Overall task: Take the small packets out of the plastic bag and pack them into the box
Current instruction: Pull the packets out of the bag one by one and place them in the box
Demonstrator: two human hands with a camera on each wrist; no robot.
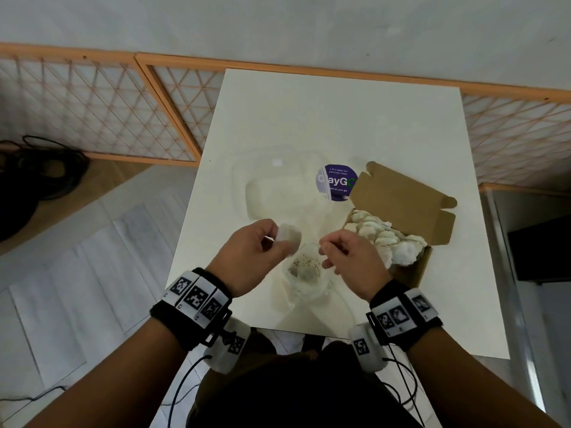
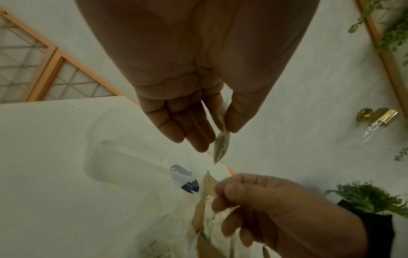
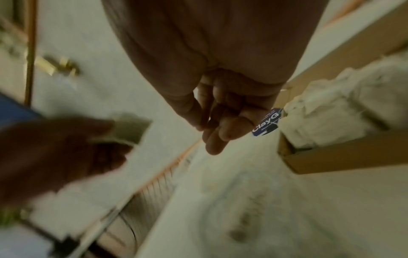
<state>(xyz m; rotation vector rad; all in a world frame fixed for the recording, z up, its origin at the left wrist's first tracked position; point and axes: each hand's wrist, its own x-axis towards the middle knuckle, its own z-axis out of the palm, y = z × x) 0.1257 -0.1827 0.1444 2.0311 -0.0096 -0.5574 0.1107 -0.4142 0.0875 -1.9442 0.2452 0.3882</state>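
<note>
White paper, a small packet (image 1: pixel 289 239), sits pinched in the left hand (image 1: pixel 247 257) grip, above the plastic bag (image 1: pixel 304 273). The right hand (image 1: pixel 349 257) grip pinches the bag's edge. Judged mid-transfer; next, carry it right into the cardboard box (image 1: pixel 411 270), already nearly full.

Matt brown cardboard box (image 1: pixel 401 199), clear glossy plastic bag (image 1: pixel 304 273), soft white papery packets (image 1: pixel 389 239), smooth white table (image 1: pixel 340 118).
</note>
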